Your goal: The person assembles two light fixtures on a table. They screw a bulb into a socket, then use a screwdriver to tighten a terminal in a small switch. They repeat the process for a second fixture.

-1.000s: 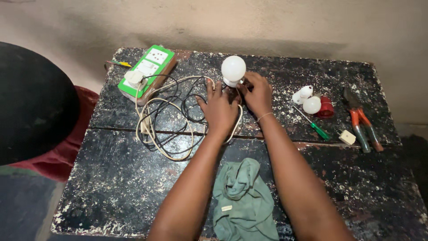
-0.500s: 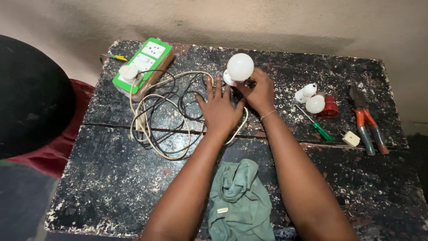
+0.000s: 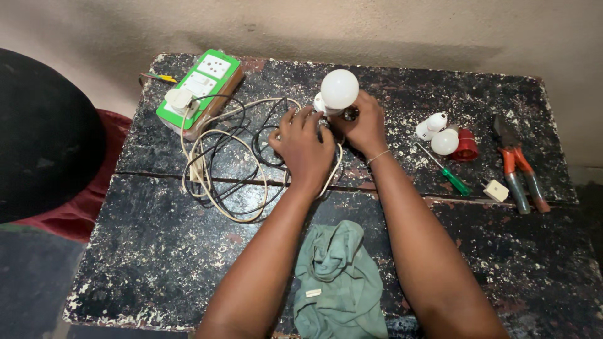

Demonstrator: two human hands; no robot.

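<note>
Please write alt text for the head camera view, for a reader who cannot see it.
Two bare hands meet at a white light bulb on a dark, worn table: the right hand grips its base, the left hand rests on coiled wires. A green power strip lies left, pliers right, a green cloth near.

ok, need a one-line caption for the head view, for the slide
Both hands, left hand and right hand, grip the base of a white bulb over tangled cables on a worn black table.

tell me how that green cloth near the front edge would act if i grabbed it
The green cloth lies crumpled in soft folds, so it is probably floppy and light. It would likely drape from the fingers, and seems unlikely to roll or break.
</note>
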